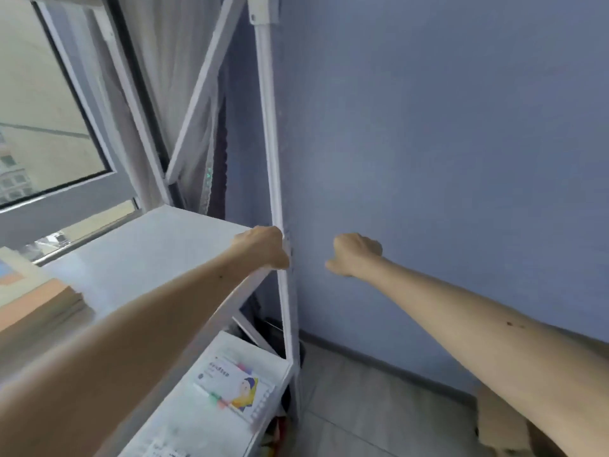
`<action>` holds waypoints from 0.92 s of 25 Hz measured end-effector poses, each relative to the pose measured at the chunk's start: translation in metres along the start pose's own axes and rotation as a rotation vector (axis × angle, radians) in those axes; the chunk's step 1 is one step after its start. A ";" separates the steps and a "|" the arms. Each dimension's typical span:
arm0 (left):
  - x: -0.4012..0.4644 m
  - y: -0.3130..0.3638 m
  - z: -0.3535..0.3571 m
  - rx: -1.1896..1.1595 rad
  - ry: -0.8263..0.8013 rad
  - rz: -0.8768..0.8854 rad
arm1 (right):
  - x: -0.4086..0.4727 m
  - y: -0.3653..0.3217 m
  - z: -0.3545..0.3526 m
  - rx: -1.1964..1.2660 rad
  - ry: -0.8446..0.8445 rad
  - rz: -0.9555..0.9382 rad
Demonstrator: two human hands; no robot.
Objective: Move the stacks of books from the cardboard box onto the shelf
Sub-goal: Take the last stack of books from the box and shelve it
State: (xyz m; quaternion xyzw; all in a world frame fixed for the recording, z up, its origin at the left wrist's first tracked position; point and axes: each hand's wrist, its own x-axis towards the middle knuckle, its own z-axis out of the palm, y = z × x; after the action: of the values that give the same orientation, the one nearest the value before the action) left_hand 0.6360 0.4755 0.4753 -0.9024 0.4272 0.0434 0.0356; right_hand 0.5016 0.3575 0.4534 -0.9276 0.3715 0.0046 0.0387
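A person's left hand (263, 247) is gripping the white metal shelf (158, 255) corner; right hand (354, 253) is hanging clenched, holding nothing.

A home room — curtained window (56, 103), blue wall (445, 143), white bookshelf (158, 245).

A flat blue-grey wall (445, 143) fills the right half of the view. It meets a pale grey tiled floor (369, 404) along a darker skirting strip (389, 366) that runs diagonally across the lower right. On the left, a large window (43, 103) with a dark frame looks out on a pale building face, and daylight comes in through it. A sheer white curtain (171, 77) hangs beside the window, in the corner where it meets the wall. Below the glass, a grey windowsill (59, 214) runs across.
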 end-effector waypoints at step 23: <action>-0.017 0.682 0.192 0.049 -0.456 0.534 | -0.247 0.690 0.151 0.041 -0.255 0.810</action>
State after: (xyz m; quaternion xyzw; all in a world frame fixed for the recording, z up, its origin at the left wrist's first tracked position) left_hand 0.0880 0.0762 0.2673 -0.7249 0.6300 0.2414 0.1392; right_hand -0.1501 0.0412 0.2645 -0.6979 0.6981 0.1267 0.0979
